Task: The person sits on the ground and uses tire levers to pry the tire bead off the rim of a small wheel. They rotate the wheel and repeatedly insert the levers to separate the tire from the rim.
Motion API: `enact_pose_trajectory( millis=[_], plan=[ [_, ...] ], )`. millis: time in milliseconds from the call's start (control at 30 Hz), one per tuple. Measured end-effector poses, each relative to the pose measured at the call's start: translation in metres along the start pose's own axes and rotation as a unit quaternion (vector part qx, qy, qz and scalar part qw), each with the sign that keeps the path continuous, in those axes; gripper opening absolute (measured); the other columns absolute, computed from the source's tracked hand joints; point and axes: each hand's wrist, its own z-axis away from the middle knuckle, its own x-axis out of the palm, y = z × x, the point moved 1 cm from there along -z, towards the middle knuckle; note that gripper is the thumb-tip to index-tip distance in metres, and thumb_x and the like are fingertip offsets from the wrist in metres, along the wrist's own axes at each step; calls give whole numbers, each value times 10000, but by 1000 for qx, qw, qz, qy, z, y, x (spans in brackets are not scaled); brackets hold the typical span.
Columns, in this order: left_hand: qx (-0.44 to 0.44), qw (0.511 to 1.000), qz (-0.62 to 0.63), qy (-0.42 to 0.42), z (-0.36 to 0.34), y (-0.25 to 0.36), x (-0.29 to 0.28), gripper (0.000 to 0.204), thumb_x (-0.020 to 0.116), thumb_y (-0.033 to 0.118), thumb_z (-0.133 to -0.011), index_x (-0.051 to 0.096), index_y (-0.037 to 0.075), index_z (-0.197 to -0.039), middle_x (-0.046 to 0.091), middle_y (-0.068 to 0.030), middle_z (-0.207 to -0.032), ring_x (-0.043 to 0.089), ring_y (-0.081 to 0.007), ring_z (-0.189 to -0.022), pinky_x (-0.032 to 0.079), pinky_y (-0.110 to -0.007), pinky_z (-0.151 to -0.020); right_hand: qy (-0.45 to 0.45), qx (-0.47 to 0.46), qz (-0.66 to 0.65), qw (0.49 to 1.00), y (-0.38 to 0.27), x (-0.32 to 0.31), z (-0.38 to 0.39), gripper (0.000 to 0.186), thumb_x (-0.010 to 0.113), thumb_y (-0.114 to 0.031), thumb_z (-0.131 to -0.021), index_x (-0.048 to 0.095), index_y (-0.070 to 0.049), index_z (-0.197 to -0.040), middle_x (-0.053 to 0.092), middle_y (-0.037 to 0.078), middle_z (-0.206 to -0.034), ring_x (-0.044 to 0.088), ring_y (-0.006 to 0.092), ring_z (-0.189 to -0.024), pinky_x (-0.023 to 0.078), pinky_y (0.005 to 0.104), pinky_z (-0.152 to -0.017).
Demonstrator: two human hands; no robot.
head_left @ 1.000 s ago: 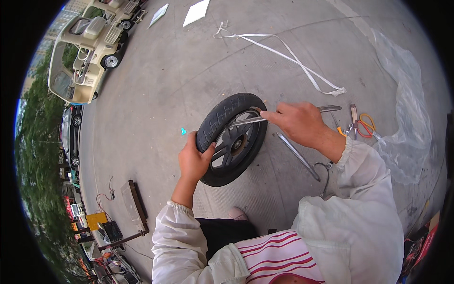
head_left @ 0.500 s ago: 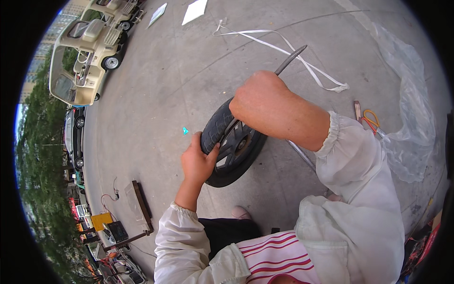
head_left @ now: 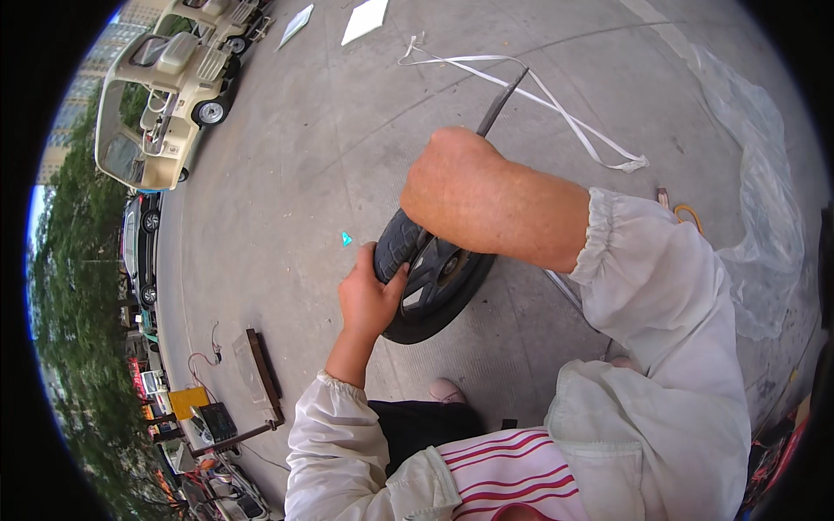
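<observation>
A small black tyre (head_left: 399, 246) on a dark spoked wheel rim (head_left: 438, 276) is held tilted over the concrete in front of me. My left hand (head_left: 368, 293) grips the tyre's near left side, with the thumb over the sidewall by the rim. My right hand (head_left: 453, 184) is a fist above the wheel's upper edge, closed around a metal tyre lever (head_left: 504, 102). The lever's flattened end points up and away. Its other end, and the part of the wheel under my right hand and forearm, are hidden.
White strapping (head_left: 556, 106) lies looped beyond the wheel. Scissors with an orange handle (head_left: 689, 214) and a clear plastic sheet (head_left: 764, 204) lie on the right. A metal bar (head_left: 565, 289) rests under my right arm. A rusty metal frame (head_left: 264, 375) and a cream vehicle (head_left: 165, 113) are on the left.
My right hand has moved left, and the lever has swung left with it, its flat face now showing. My left hand keeps its grip on the tyre.
</observation>
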Motion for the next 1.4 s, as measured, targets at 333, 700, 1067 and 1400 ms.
enact_pose_trajectory(
  millis=[333,700,1067,1400],
  plan=[
    [-6,1000,2,-12,-2,-1,-2,489,741,295,-805,552,61,-1190,679,-194,-846,676,-379,-758,522,-440,-673,-50,-44,75,995,-19,-11,-6,99,741,-215,-765,731,-164,-849,717,-28,-854,688,155,-856,454,287,-672],
    [-32,999,23,-13,-5,-13,-1,578,751,332,-808,520,32,-1244,686,-214,-877,687,-381,-787,532,-423,-705,146,44,-46,987,-48,63,4,151,683,-206,-724,719,-106,-831,656,41,-771,649,199,-776,463,297,-610],
    [-58,993,101,-27,-10,-20,-3,671,739,400,-832,467,21,-1316,673,-236,-1057,675,-375,-971,517,-407,-825,350,190,-146,906,-72,159,11,216,683,-208,-761,617,-113,-943,493,6,-723,572,159,-674,425,307,-543],
    [-4,994,111,-3,-9,-19,-1,705,722,338,-860,410,42,-1419,668,-216,-1122,677,-341,-985,515,-386,-842,356,216,-326,848,-88,198,2,182,656,-241,-869,566,-119,-970,575,46,-803,616,241,-750,471,393,-613]
  ],
)
